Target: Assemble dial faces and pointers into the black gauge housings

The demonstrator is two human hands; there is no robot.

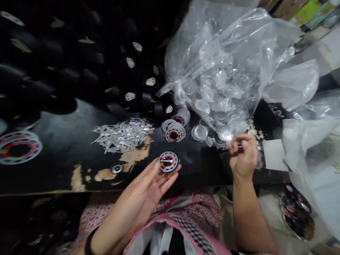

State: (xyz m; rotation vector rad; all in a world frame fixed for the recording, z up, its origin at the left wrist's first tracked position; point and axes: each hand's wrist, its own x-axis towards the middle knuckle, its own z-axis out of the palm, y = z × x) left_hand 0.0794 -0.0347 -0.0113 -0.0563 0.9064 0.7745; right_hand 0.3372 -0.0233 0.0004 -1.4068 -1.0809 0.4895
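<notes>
My left hand holds a small round gauge by its rim, dial up. The dial has a grey edge, a red and yellow ring and a white pointer. My right hand is closed, its fingers curled around something dark that I cannot make out. It is by the clear plastic covers that spill from a large clear bag. Behind the gauge lie overlapping printed dials. A heap of loose white pointers is to the left of them.
Many black round housings with pale metal plates are stacked at the back left. More dials lie at the far left of the black worktable. A small ring-shaped part sits near the front edge. A container of dark parts stands low right.
</notes>
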